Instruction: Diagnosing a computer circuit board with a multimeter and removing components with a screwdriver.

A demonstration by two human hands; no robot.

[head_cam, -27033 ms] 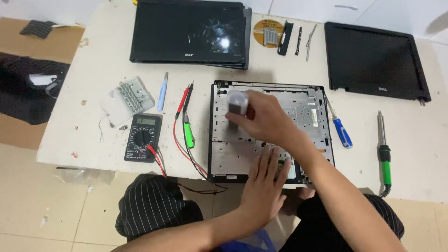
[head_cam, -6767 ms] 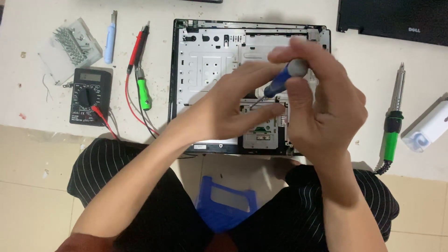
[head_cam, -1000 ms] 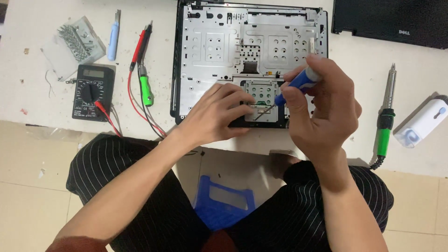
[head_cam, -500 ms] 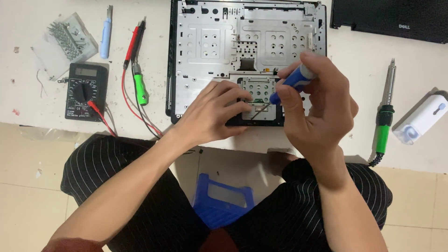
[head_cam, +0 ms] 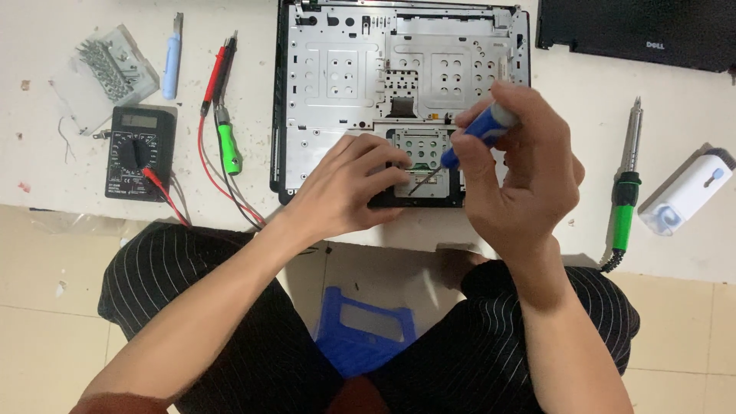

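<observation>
**Desk:** Grip first — what are the two hands doing?

**Photographer:** Right hand (head_cam: 529,172) has its fingers pressed together round the blue handle of a screwdriver (head_cam: 477,132), pinching it near the top; the thin dark shaft slants down to the small metal plate at the front edge of the laptop base (head_cam: 399,92). Left hand (head_cam: 345,188) lies flat, fingers loosely spread, holding nothing, bracing that front edge just beside the tip.

**Desk:** How far along does the work look?

**Photographer:** Well into a strip-down, I'd judge. The keyboard and top cover are off, leaving a bare, perforated silver frame in a black plastic shell. The plate under the tip is still seated, so at least that piece remains to be freed.

**Desk:** Nearest to farthest?

**Photographer:** Closest, striped dark trousers and a blue plastic stool (head_cam: 364,330) on pale floor tiles. Then the hands at the near edge of the white, scuffed surface (head_cam: 46,176). To the left, a black multimeter (head_cam: 140,152) with red and black leads, a green-handled tool (head_cam: 228,142), a pale blue-handled one (head_cam: 173,55), and a clear box of metal parts (head_cam: 107,70). To the right, a soldering iron with a green grip (head_cam: 626,195) and a white-and-blue case (head_cam: 686,192). Farthest, a black laptop panel (head_cam: 636,31) at the top right.
</observation>
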